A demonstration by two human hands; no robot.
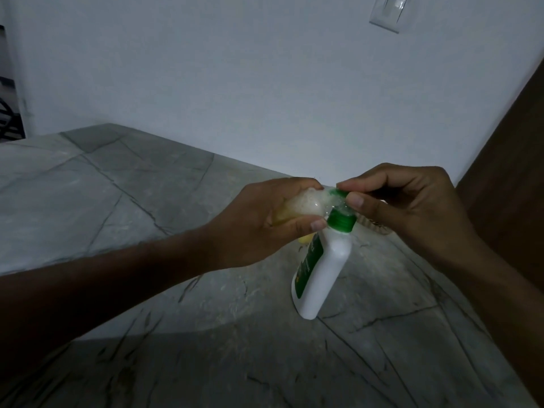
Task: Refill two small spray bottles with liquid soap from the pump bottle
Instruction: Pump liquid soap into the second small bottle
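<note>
1. Forearms reach in from the lower corners, nearest the camera, over a grey veined desk (123, 201) set against a pale wall.
2. On the left, the left hand (265, 222) curls its fingers round a small clear spray bottle (297, 209), held nearly sideways in the air with its mouth against the green pump spout (338, 193). Yellowish liquid and a good deal of foam show inside it.
3. Opposite, the right hand (412, 207) has its fingers bent, thumb and forefinger pinching or pressing the pump head; the exact contact is partly hidden.
4. Below them, the white pump bottle (326, 266), with its green collar, stands tilted on the desk, seemingly steadied only by the hands at its top.
5. Something yellow shows just behind the pump bottle under the left hand; whether it is the second spray bottle cannot be told.
6. Risks, as a judgement:
   - foam already sits at the small bottle's mouth, so another pump stroke could push soap over the neck and onto the fingers;
   - a soapy grip on a sideways bottle may slip;
   - pressing down on a leaning pump bottle could make its base skid or tip;
   - if spout and mouth part company, soap lands on the desk.
</note>
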